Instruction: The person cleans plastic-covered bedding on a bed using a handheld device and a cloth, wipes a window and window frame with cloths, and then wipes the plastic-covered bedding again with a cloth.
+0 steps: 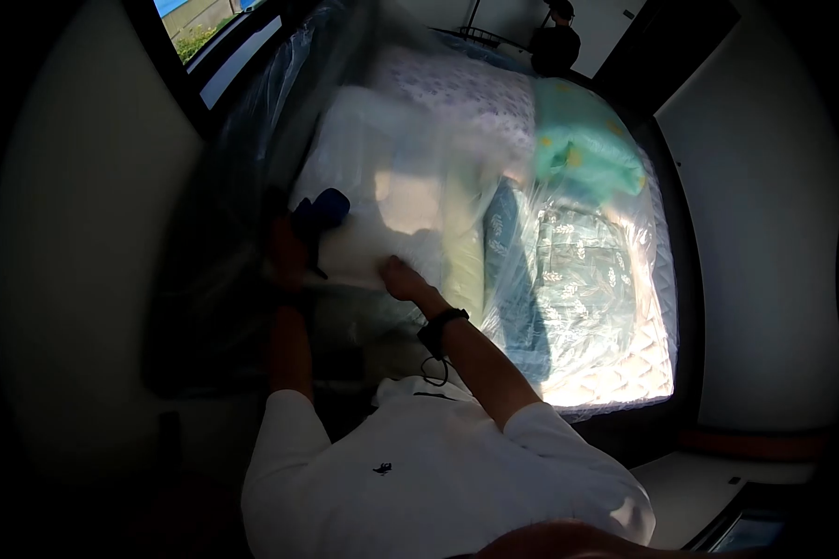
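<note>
My left hand [287, 244] is in deep shadow at the left side of the bed, wrapped round a dark blue object [324, 209] with a rounded end. What that object is cannot be made out. Closed fingers show on my right hand [399, 278], which touches the near edge of a white folded bedding piece [354, 238]; anything inside the grip is hidden. Clear plastic film covers the white piece and the other bedding. A dark band with a thin cord is on my right wrist.
Patterned green bedding [583, 270] lies under plastic film [517, 307] to the right, with a mint-green bundle [587, 140] beyond it. Purple-dotted bedding [466, 93] is at the far side. A person in dark clothes [557, 42] is at the back. A window [205, 33] is upper left.
</note>
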Motion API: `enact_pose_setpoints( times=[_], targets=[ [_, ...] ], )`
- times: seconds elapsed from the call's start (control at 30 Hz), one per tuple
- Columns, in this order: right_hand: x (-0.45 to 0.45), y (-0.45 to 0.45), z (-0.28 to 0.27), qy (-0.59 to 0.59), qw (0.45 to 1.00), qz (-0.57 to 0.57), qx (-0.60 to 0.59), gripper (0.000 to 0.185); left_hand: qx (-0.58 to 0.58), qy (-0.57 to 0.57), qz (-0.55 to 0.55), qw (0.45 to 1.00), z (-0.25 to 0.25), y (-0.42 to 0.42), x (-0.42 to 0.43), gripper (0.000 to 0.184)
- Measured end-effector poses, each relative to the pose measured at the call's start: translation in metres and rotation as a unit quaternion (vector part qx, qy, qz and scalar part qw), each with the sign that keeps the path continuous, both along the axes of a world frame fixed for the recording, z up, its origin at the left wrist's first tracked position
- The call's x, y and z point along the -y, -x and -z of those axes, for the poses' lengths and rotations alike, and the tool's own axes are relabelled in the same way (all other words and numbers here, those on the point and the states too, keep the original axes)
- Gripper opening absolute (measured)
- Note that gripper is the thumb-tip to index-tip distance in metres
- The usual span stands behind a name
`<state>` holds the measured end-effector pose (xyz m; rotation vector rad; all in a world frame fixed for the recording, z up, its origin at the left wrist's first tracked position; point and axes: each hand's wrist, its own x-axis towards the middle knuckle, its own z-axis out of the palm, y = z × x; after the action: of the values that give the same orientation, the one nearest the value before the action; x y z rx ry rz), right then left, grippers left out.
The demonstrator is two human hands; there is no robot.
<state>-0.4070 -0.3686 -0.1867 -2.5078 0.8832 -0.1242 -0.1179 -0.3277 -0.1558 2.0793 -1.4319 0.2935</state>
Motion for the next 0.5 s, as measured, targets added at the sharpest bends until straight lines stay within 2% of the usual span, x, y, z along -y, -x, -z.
enact_pose_setpoints(
  times=[0.03,0.07,0.13,0.17,0.23,0.3,0.37,0.4,0.43,0.47,0.5],
  targets=[
    [0.002,0.003,0.004,0.004,1.0,-0.011,-0.01,0.02,-0.006,0.069,0.0,0.998,0.008,0.009,-0.008,0.033],
    [0.005,0.005,0.009,0.034,0.998,-0.041,0.017,0.02,-0.018,0.074,-0.013,0.997,0.013,0.014,-0.016,0.033],
    [0.002,0.014,0.014,0.059,0.995,-0.074,0.036,0.02,-0.156,0.031,-0.009,0.987,0.001,0.023,-0.04,0.029],
    [0.001,0.012,0.015,0.031,0.998,-0.039,0.044,0.021,-0.16,0.032,-0.011,0.987,-0.003,0.029,-0.049,0.029],
    [-0.005,0.007,-0.003,-0.003,0.998,-0.004,0.057,0.023,-0.087,0.04,-0.031,0.995,-0.008,0.032,-0.071,0.026],
    [-0.017,0.002,-0.087,-0.138,0.985,0.095,0.032,0.04,-0.087,-0.001,-0.009,0.996,-0.058,0.051,-0.09,0.026],
    [-0.027,-0.011,-0.122,-0.14,0.975,0.065,0.157,0.069,-0.096,-0.04,0.01,0.995,-0.096,0.073,-0.102,0.027],
    [-0.029,-0.017,-0.127,-0.143,0.976,0.06,0.152,0.069,-0.209,-0.051,0.041,0.976,-0.109,0.078,-0.097,0.03],
    [-0.032,-0.025,-0.13,-0.044,0.973,-0.005,0.228,0.075,-0.319,-0.06,0.071,0.943,-0.115,0.082,-0.094,0.033],
    [-0.034,-0.033,-0.135,0.057,0.949,-0.071,0.303,0.081,-0.32,-0.057,0.064,0.943,-0.11,0.088,-0.089,0.033],
    [-0.04,-0.04,-0.14,-0.052,0.953,-0.029,0.297,0.082,-0.403,-0.012,0.139,0.904,-0.1,0.093,-0.082,0.039]
  ],
)
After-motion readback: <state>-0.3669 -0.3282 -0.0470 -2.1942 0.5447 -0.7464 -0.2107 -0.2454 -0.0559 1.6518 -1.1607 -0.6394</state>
